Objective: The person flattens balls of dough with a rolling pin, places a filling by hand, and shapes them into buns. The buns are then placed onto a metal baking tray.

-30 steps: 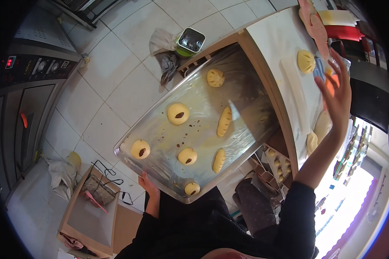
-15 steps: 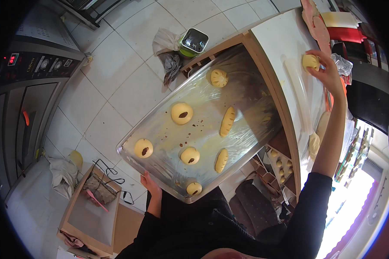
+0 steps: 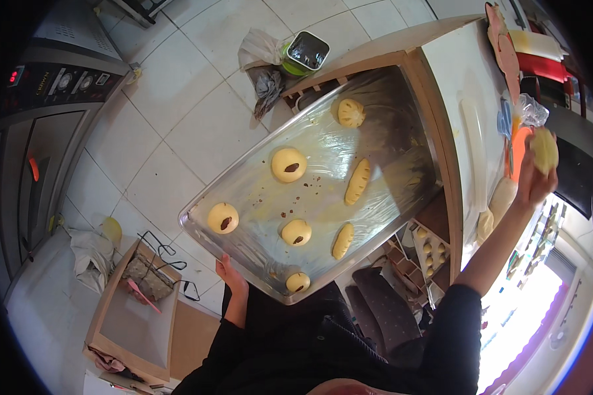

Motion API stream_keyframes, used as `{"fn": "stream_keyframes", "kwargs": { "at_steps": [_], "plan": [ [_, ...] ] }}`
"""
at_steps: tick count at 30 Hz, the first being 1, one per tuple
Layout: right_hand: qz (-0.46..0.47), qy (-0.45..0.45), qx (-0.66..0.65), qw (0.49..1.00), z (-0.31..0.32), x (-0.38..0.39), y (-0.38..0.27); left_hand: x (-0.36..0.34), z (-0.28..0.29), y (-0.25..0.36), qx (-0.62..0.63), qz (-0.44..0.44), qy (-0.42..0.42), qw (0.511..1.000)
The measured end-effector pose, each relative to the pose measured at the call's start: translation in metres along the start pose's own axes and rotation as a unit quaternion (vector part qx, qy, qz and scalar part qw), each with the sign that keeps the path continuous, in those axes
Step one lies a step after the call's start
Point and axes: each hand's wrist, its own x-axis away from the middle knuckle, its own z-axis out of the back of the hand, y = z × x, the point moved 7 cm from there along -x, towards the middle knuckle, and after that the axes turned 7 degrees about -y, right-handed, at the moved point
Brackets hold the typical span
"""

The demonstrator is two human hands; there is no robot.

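Observation:
My left hand (image 3: 233, 276) grips the lower-left edge of a large metal tray (image 3: 230, 257), whose far end overlaps the wooden counter's frame. Several pale yellow dough pieces lie on the tray: round ones with brown spots (image 3: 288, 164), a scored round one (image 3: 351, 113) and long ridged ones (image 3: 358, 181). Small brown bits are scattered among them. My right hand (image 3: 537, 178) is closed on a scored yellow dough piece (image 3: 545, 148), raised at the right above the counter, beside orange and blue tools (image 3: 519, 148).
A white counter (image 3: 454, 79) with a clear rolling pin (image 3: 471, 164); a steel oven (image 3: 59, 85) at left; a green container (image 3: 304, 54) and bags on the tiled floor; a wooden box (image 3: 135, 322) with cords at lower left; more dough balls on a shelf (image 3: 428, 250).
My right hand reached to the dough piece on the counter, took hold of it and lifted it rightward and nearer. The tray has shifted slightly in view.

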Motion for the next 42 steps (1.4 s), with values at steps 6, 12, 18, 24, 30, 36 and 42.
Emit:
{"fn": "stream_keyframes", "kwargs": {
  "at_steps": [6, 12, 18, 24, 30, 36, 42],
  "plan": [
    [-0.133, -0.087, -0.130, 0.979, -0.114, 0.058, 0.141, 0.004, -0.006, 0.004, 0.002, 0.035, 0.038, 0.999],
    [-0.276, -0.070, -0.132, 0.949, -0.128, 0.063, 0.242, 0.003, -0.002, -0.002, -0.009, 0.039, 0.033, 0.999],
    [-0.235, -0.055, 0.357, 0.903, -0.077, 0.005, 0.260, 0.003, 0.004, -0.006, 0.013, 0.055, 0.024, 0.998],
    [-0.080, -0.066, 0.603, 0.791, -0.031, -0.053, 0.274, 0.002, 0.002, -0.005, 0.016, 0.042, 0.020, 0.999],
    [-0.155, -0.058, 0.665, 0.729, -0.028, -0.069, 0.286, 0.002, 0.014, -0.016, 0.012, 0.058, 0.033, 0.998],
    [-0.139, -0.082, 0.626, 0.763, -0.030, -0.059, 0.279, 0.003, 0.008, -0.012, 0.033, 0.053, 0.057, 0.996],
    [-0.191, 0.006, 0.603, 0.774, 0.006, -0.057, 0.290, 0.002, 0.011, -0.015, 0.014, 0.054, 0.042, 0.998]
  ]
}}
